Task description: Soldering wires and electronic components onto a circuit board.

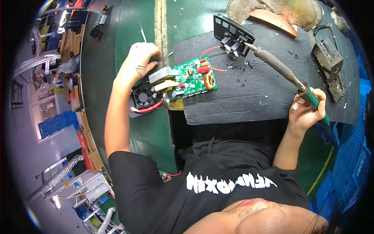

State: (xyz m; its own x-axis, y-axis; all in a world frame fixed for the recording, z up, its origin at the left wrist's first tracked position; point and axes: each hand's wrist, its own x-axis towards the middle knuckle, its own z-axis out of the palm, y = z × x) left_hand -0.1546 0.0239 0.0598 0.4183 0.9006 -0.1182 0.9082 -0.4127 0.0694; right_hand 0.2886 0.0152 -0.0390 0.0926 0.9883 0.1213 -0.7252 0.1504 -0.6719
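Note:
My right hand (307,111) is wrapped round the green handle of a soldering iron (277,64). The iron points up and left, its tip at the edge of a black slotted panel (233,34) with black socket parts on it. Farther left, my left hand (141,57) is closed, and a thin pale wire (143,36) sticks out from it; the fingertips are partly hidden. Just right of that hand lies a green circuit board (191,78) with a copper coil, red parts and loose red wires. Beside the board sits a black fan (143,97) with a thick red cable.
A dark, scuffed work board (206,107) with small scraps covers the bench. At its far side are a reddish-brown block (272,23) and a crusted, rounded mass (304,13). A metal stand (329,60) stands far right, near blue crates (352,156).

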